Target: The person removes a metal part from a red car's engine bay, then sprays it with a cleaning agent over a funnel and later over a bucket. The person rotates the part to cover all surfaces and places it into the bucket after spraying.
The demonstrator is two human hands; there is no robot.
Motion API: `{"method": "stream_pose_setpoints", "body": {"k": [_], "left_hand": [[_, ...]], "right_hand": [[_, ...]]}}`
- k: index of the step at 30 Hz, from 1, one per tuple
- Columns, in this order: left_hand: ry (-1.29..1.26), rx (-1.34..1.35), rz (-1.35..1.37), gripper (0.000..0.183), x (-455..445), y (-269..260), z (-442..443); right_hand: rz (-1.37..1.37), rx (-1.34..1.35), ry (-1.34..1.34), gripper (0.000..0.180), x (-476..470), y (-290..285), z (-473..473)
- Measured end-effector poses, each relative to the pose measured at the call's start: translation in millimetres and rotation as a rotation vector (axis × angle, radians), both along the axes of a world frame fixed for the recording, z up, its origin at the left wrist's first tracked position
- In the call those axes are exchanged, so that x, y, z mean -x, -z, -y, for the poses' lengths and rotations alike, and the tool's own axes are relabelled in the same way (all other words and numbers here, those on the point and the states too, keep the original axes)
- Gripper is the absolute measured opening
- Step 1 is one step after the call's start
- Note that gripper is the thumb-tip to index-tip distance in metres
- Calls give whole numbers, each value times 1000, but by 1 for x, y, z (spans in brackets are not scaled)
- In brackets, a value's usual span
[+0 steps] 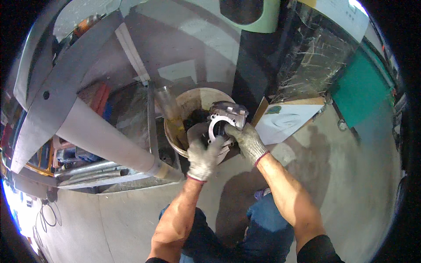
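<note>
My gloved right hand [248, 143] grips a metal throttle body [235, 110] by its right side, with the thumb at the edge of the round bore. The bright machined flange around the bore faces up towards me. My gloved left hand [202, 159] is blurred at the part's lower left, its thumb near the flange. Whether those fingers hold anything cannot be made out. Both hands are over the near side of a cream plastic bucket [174, 144], dirty inside. A clear bottle-like container [169, 105] leans at the bucket's left rim.
Left of the bucket stands a metal-framed shelf [151, 115] bearing metal pipes [88, 169]. A large grey tapered tube [105, 130] slants across it. A white printed box [286, 121] lies at the right, near a green panel [361, 85]. A cable [47, 215] rests on the floor.
</note>
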State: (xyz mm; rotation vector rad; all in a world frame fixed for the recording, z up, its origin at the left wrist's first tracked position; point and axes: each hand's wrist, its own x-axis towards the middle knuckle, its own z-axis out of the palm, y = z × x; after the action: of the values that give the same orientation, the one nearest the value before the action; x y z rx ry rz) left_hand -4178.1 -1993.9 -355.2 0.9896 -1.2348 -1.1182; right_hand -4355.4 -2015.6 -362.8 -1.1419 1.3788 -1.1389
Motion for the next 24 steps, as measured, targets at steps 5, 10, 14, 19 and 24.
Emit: {"method": "stream_pose_setpoints", "body": {"k": [5, 10, 14, 19, 24], "left_hand": [[218, 25, 460, 79, -48, 47, 32], [332, -261, -42, 94, -32, 12, 47], [388, -205, 159, 95, -62, 15, 60], [423, -98, 289, 95, -58, -13, 58], [423, -181, 408, 69, -76, -2, 76]], "right_hand": [[-986, 177, -127, 70, 0, -19, 7], [-822, 23, -236, 80, 3, -28, 8], [-832, 103, -366, 82, 7, -33, 18], [-888, 66, -556, 85, 5, -46, 21], [-553, 301, -444, 75, 2, -60, 19]]}}
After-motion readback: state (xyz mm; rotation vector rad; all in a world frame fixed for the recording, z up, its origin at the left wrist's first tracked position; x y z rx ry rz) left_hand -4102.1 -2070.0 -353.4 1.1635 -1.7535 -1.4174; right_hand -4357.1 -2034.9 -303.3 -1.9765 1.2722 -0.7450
